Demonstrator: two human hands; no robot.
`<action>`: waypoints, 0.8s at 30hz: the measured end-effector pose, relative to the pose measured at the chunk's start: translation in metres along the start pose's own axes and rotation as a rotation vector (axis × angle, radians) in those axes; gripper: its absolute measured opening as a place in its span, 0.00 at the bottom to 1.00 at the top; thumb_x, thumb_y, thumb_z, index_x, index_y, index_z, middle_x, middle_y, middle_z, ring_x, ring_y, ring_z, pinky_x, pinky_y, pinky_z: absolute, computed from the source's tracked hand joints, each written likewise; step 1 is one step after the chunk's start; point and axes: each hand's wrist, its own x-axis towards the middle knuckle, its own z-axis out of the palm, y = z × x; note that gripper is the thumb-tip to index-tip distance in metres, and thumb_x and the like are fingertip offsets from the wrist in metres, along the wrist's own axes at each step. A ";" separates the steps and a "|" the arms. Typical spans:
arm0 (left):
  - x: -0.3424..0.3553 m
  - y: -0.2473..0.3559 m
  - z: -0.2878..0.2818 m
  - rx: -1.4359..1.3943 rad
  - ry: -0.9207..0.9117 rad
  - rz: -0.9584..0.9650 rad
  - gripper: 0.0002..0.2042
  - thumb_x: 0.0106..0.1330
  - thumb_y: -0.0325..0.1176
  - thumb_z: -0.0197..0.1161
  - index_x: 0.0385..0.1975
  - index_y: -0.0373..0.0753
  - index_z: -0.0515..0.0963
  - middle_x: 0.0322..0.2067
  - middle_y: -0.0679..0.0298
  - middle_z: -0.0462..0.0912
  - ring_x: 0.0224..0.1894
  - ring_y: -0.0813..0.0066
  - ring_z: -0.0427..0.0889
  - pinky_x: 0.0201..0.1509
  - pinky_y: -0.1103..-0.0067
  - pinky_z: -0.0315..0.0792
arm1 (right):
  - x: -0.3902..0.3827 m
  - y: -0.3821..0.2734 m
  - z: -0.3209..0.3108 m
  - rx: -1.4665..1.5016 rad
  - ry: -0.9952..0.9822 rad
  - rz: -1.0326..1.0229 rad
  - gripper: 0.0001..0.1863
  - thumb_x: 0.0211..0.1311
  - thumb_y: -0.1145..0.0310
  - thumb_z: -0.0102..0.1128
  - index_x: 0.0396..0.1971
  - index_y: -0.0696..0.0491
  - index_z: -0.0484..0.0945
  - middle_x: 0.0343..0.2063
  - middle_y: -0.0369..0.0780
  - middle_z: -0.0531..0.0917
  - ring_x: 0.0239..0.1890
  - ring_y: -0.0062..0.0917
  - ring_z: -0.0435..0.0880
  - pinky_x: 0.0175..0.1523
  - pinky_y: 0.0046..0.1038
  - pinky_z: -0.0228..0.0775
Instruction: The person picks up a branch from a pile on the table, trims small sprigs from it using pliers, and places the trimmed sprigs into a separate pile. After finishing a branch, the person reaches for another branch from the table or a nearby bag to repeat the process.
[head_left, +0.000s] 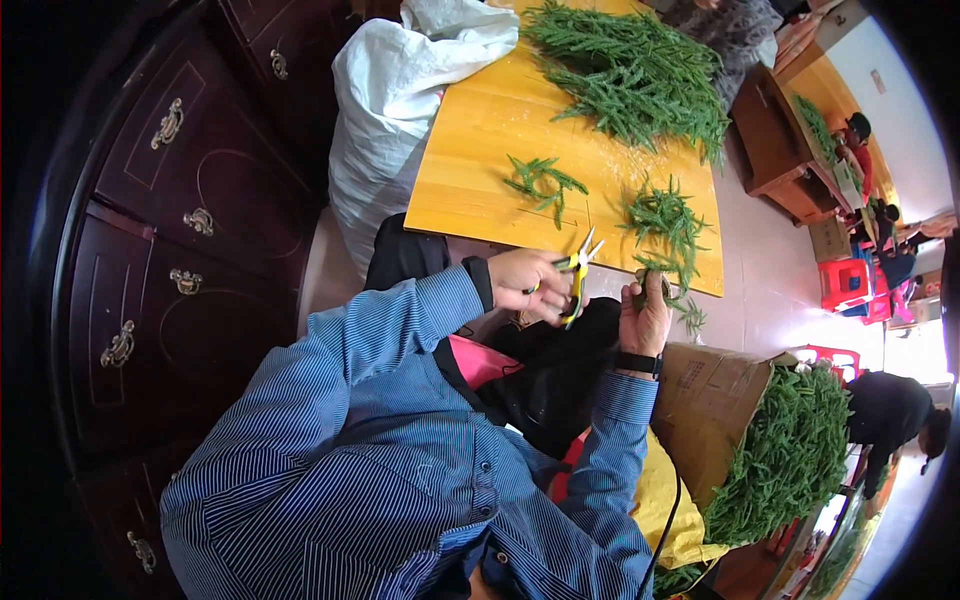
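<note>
My left hand is closed around a pair of pliers with yellow and black handles. The pliers' pointed metal jaws are spread and angle up past the table's near edge. Beside it, my right hand pinches the end of a green needle-leaved sprig; what lies deeper between those fingers is too small to make out. The sprig runs up to a small bunch of green sprigs on the table's near right corner. A loose curved green sprig lies farther left on the yellow wooden table.
A big heap of green sprigs covers the table's far side. At left stand a white woven sack and dark drawers. To my right is a cardboard box full of greenery. Other people work at tables farther right.
</note>
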 end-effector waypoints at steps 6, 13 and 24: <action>-0.035 -0.022 0.008 0.162 0.033 -0.134 0.20 0.66 0.24 0.55 0.57 0.37 0.63 0.49 0.52 0.77 0.49 0.65 0.80 0.51 0.68 0.75 | 0.003 -0.026 0.057 -0.167 -0.092 0.001 0.05 0.64 0.67 0.61 0.35 0.51 0.76 0.23 0.31 0.74 0.22 0.15 0.71 0.29 0.19 0.67; -0.059 -0.037 -0.017 0.158 0.060 -0.207 0.26 0.62 0.19 0.51 0.62 0.40 0.59 0.47 0.52 0.80 0.47 0.62 0.82 0.49 0.65 0.77 | 0.028 -0.014 0.128 -0.475 -0.266 0.233 0.06 0.63 0.65 0.61 0.32 0.51 0.76 0.21 0.31 0.73 0.19 0.15 0.69 0.24 0.19 0.64; -0.066 -0.032 -0.006 0.211 0.167 -0.185 0.22 0.63 0.18 0.49 0.58 0.39 0.64 0.48 0.53 0.79 0.49 0.64 0.80 0.51 0.69 0.76 | 0.051 0.065 0.181 -0.582 -0.467 0.421 0.15 0.66 0.58 0.60 0.33 0.56 0.79 0.27 0.36 0.82 0.23 0.19 0.78 0.24 0.20 0.73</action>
